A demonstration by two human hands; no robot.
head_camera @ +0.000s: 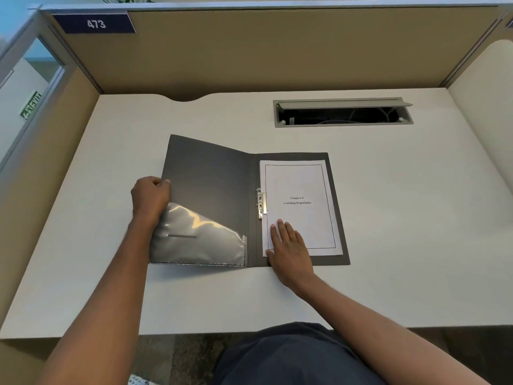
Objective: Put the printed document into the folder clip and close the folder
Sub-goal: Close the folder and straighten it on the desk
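The left hand (150, 200) is gripping the left edge of the folder (211, 184) cover, lifting it to swing shut. The right hand (288, 245) is lying flat, fingers spread, pinning the document (301, 187) at its near left corner so it keeps under the clip (261, 202) by the spine.

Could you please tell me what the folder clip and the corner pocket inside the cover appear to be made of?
The folder clip looks like polished metal, given its bright silvery shine. The corner pocket seems clear glossy plastic film: it shows glare and the dark cover behind it.
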